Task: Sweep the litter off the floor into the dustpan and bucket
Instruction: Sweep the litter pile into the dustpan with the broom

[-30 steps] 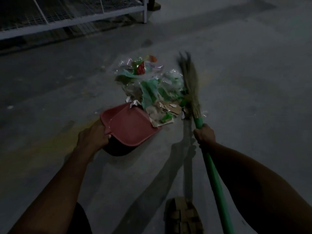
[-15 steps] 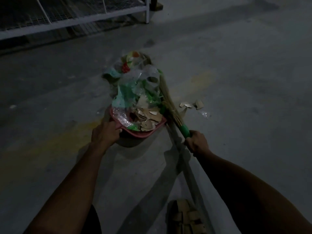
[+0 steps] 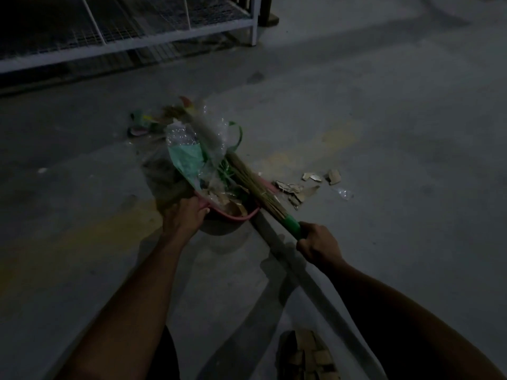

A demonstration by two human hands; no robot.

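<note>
Nearest, a sandalled foot (image 3: 307,357) stands on the floor (image 3: 411,133). R hand (image 3: 319,244) wraps fully round the broom (image 3: 255,185) just behind its green collar, a short hold that likely gives control while bristles press litter down. L hand (image 3: 183,218) grips the near rim of the red dustpan (image 3: 241,216), prob. bracing it against the push. Plastic litter (image 3: 192,154) sits heaped in the pan; cardboard scraps (image 3: 304,187) lie just right of it, unswept. Beyond, wire rack (image 3: 137,37).
</note>
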